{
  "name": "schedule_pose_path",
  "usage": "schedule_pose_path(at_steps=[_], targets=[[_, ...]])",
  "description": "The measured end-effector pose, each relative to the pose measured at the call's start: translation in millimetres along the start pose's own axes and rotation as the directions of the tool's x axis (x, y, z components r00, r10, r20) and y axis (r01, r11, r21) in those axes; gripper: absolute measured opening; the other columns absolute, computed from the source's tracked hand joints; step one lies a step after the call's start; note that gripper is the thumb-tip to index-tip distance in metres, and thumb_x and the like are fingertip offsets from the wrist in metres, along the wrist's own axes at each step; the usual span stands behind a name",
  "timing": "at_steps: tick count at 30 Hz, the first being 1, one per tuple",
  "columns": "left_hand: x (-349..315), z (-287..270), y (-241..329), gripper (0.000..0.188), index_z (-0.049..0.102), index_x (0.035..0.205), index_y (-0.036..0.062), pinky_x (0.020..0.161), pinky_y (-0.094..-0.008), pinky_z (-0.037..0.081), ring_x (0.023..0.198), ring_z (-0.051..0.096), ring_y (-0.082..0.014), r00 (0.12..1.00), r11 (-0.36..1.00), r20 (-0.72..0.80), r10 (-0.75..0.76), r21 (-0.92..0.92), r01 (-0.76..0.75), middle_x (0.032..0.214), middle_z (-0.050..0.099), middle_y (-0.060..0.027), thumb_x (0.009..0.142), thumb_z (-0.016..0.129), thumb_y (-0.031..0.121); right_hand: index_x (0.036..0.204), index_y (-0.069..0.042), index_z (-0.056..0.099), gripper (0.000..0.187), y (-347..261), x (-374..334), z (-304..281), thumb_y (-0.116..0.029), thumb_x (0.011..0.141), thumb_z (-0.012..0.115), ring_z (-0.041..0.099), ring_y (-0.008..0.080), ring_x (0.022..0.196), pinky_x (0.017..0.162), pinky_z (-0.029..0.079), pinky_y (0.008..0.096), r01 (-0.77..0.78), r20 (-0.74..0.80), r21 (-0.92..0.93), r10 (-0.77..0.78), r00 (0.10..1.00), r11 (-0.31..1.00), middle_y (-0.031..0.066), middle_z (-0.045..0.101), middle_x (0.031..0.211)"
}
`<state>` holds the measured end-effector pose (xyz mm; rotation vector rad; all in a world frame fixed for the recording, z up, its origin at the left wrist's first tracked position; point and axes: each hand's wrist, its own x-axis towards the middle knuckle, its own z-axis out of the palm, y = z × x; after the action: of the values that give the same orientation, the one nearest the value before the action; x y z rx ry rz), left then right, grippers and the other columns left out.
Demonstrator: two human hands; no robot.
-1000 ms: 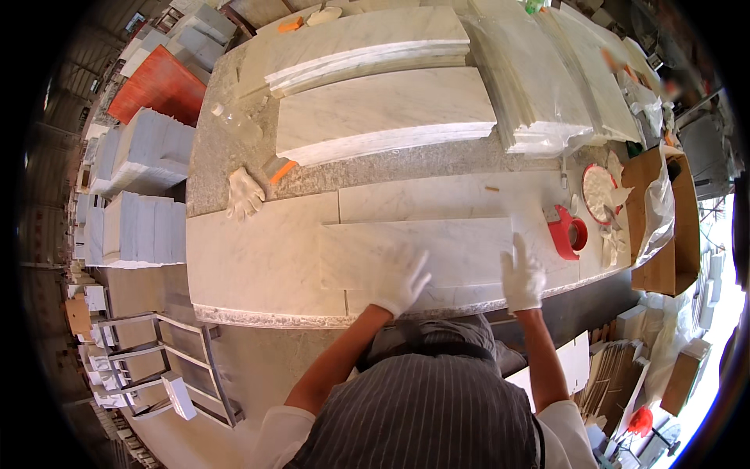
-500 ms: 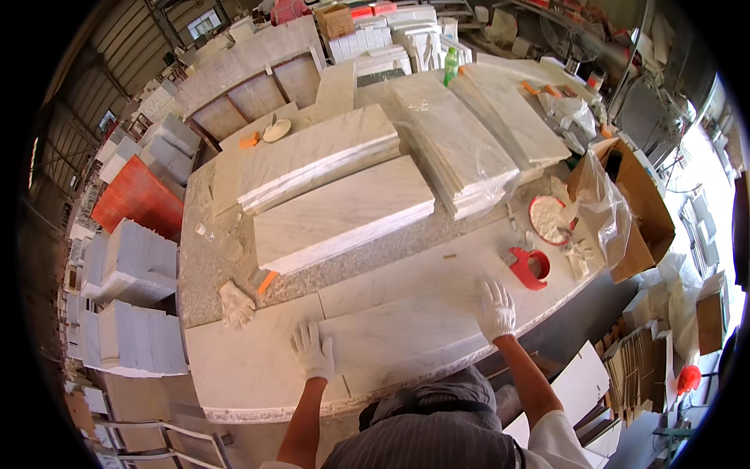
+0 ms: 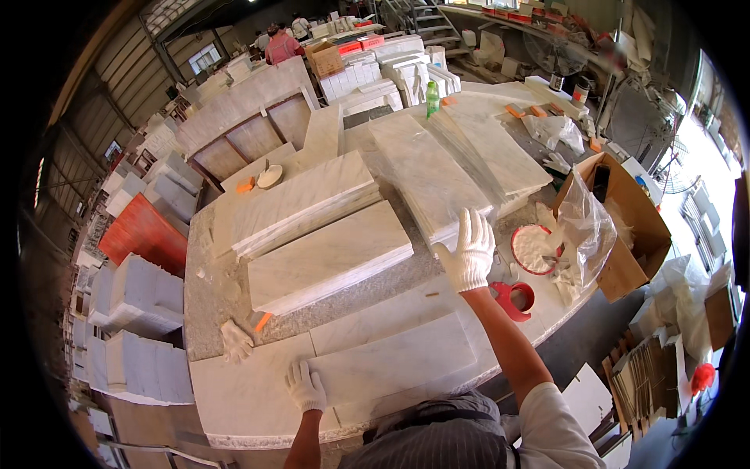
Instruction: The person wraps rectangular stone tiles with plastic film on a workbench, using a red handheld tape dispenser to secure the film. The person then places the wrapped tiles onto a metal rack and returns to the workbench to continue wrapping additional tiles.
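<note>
My left hand [image 3: 305,387], in a white knit glove, lies flat with fingers apart at the left end of a pale marble slab [image 3: 402,356] at the table's near edge. My right hand [image 3: 467,254], gloved alike, is raised off that slab with its fingers stretched out and holds nothing. In the view it overlaps the near end of a stack of marble slabs [image 3: 426,164] partly covered in clear plastic. Just beyond its wrist sits a red tape dispenser [image 3: 513,300]. A round red-rimmed dish of white paste [image 3: 533,248] stands to its right.
Two slab stacks [image 3: 328,254] [image 3: 305,199] occupy the table's middle. A loose glove [image 3: 235,341] and an orange piece [image 3: 263,322] lie left. An open cardboard box [image 3: 644,234] with plastic film stands right. A green bottle [image 3: 432,98] is at the back; a person [image 3: 283,45] stands far off.
My right hand has lifted from the slab's right end and moved forward and a little left. My left hand still rests at the slab's left end. The view has tipped upward.
</note>
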<state>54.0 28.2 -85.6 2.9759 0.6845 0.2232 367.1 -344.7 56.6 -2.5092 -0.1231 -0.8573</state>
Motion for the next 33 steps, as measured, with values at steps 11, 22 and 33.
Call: schedule_pose_path(at_steps=[11, 22, 33], targets=[[17.4, -1.5, 144.5, 0.054, 0.047, 0.140, 0.0046, 0.112, -0.0505, 0.031, 0.137, 0.037, -0.0388, 0.995, 0.933, 0.076, 0.061, -0.358, -0.030, 0.147, 0.042, -0.0216, 0.092, 0.059, 0.025, 0.092, -0.011, 0.066, 0.011, 83.9, 58.2, -5.2, -0.013, 0.081, 0.068, 0.061, 0.0326, 0.101, 0.086, 0.047, 0.0433, 0.029, -0.222, 0.397, 0.065, 0.973, 0.917, 0.0103, 0.066, 0.108], [134.8, -118.2, 342.7, 0.085, 0.023, 0.154, 0.0064, 0.101, -0.0402, 0.045, 0.120, 0.049, -0.0240, 0.821, -0.359, 0.270, 0.504, -0.799, 0.483, 0.134, 0.046, -0.0101, 0.095, 0.050, 0.061, 0.091, -0.013, 0.064, 0.018, 16.9, -12.5, -24.6, -0.018, 0.076, 0.072, 0.062, 0.0256, 0.099, 0.082, 0.051, 0.0397, 0.295, 0.025, 0.783, -0.502, 0.865, 0.548, 0.0010, 0.066, 0.105], [154.5, -101.8, 303.4, 0.015, 0.062, 0.110, 0.0106, 0.066, -0.0374, 0.056, 0.072, 0.064, -0.0176, 0.898, -0.310, 0.439, 0.012, -0.852, 0.421, 0.079, 0.062, 0.0003, 0.096, 0.060, 0.015, 0.087, -0.012, 0.068, 0.014, 19.1, -32.4, -17.0, -0.021, 0.078, 0.073, 0.064, 0.0245, 0.090, 0.078, 0.052, 0.0400, 0.181, 0.115, 0.835, -0.486, 0.866, 0.520, 0.0007, 0.068, 0.100]])
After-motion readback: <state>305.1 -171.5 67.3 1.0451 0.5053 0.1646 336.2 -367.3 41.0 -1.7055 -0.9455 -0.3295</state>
